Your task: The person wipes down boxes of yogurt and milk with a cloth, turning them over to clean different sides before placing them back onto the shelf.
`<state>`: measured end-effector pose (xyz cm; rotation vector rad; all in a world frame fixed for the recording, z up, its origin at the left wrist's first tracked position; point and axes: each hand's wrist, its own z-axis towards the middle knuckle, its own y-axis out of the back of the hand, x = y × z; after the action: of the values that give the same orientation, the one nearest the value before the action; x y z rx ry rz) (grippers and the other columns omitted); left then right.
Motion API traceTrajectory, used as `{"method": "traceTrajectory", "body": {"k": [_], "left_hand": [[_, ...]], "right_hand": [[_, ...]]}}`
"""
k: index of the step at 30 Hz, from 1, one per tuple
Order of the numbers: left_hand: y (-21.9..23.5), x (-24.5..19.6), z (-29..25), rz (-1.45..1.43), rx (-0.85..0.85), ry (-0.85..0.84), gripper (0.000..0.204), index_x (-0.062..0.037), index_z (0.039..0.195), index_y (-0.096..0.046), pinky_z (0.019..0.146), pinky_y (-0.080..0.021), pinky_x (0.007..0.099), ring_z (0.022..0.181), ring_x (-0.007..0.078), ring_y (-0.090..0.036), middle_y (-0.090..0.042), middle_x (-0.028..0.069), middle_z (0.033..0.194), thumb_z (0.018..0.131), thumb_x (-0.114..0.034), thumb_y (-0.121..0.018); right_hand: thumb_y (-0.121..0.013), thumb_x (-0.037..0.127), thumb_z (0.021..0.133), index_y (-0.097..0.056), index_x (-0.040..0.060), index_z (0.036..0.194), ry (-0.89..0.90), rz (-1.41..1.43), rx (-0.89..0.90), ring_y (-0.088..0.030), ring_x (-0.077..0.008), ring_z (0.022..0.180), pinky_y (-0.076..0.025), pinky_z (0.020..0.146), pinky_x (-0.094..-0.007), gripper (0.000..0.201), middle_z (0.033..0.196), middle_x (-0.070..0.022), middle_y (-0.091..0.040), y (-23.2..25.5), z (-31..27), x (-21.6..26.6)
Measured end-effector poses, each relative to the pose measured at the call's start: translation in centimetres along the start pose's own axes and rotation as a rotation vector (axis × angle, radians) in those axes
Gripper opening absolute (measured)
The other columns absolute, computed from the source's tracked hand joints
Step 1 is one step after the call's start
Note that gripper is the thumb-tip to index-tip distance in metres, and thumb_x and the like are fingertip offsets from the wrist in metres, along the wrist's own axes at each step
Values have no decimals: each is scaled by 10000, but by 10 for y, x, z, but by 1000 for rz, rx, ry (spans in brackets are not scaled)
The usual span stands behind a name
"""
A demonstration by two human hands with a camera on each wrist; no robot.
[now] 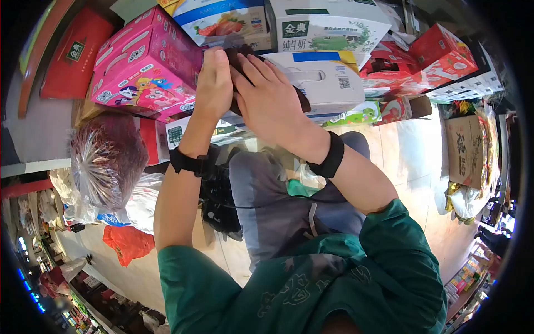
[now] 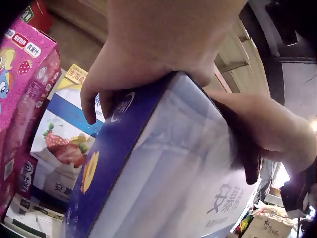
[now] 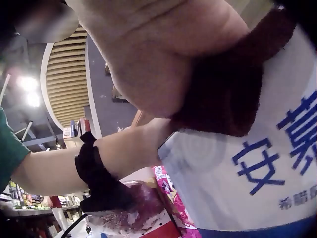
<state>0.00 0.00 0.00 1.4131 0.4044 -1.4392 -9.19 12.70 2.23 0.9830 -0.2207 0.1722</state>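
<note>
A white-and-blue drink carton (image 1: 334, 89) with a carry handle stands in front of the person. A dark brown cloth (image 3: 223, 99) lies against its printed white face, under the right hand (image 1: 271, 106). That hand presses the cloth with its fingers straight and spread a little. Beside it, the left hand (image 1: 214, 83) rests along the carton's corner, fingers extended. In the left wrist view the left hand (image 2: 148, 54) lies over the top corner, fingertips reaching past the blue side (image 2: 119, 148). The palms hide much of the cloth.
A pink cartoon box (image 1: 139, 72) stands close on the left, with a red box (image 1: 75, 55) beyond. Behind are a strawberry carton (image 1: 222, 25) and a white-green milk carton (image 1: 328, 28). Red boxes (image 1: 445, 55) sit at right. A bagged bundle (image 1: 108, 158) is at lower left.
</note>
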Motion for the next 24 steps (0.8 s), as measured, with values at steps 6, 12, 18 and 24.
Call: {"method": "traceTrajectory", "body": {"k": [6,12,18,24], "left_hand": [[-3,-35,-8,167,-6,70,586,4,1165,-522,893,-418,369,965,269,-578,-596,191,1071,1012,-493,-252],[-2,-23,0,224,62,85,525,17,1021,-604,868,-421,367,959,305,-576,-604,198,991,1006,-443,-350],[-4,-19,2,395,53,-126,322,4,890,-564,782,-413,487,879,426,-518,-569,244,867,954,-300,-475],[-6,-18,2,430,44,-185,289,-6,893,-572,751,-420,477,854,417,-527,-563,234,828,944,-282,-502]], "right_hand": [[-563,172,876,-534,40,1268,-58,-58,-5,-481,-333,1230,-374,1042,-421,415,1315,-195,-520,48,-29,-79],[-532,119,910,-506,58,1308,-173,89,22,-428,-367,1274,-362,1058,-425,403,1323,-202,-503,80,-45,-137],[-483,182,983,-453,76,1384,-614,1329,-205,-430,-165,1263,-323,1068,-310,415,1362,-81,-494,71,-63,-146],[-354,251,1009,-448,52,1346,-1159,1581,-511,-522,-227,1188,-402,1016,-364,403,1283,-100,-557,-22,-137,-163]]}}
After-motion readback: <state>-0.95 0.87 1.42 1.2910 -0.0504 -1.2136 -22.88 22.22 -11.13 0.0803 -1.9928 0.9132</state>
